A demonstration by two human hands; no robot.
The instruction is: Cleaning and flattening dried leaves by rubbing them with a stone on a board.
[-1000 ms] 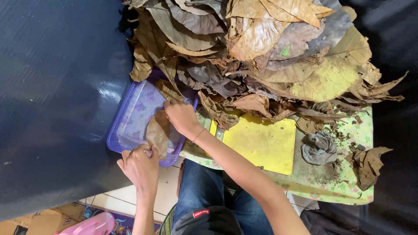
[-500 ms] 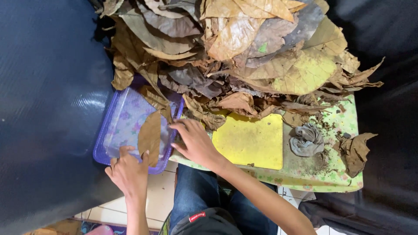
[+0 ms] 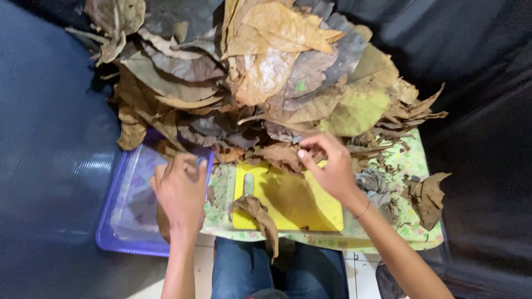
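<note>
Right hand (image 3: 332, 171) grip apparently pinching dry leaf (image 3: 282, 155), pile edge

just 1 cam, head-mounted, looking straight down, pretty close over the small table (image 3: 413, 230) & lap

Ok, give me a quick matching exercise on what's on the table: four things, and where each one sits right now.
Things:
1. yellow plastic cutting board
2. purple plastic tray
3. big pile of dry brown leaves
4. curled brown leaf

Places:
A. far side of the table
B. under the left hand
C. hanging over the near edge of the board
D. middle of the table, below the right hand

Pairs: 1-D, 2-B, 3-A, 4-C
</note>
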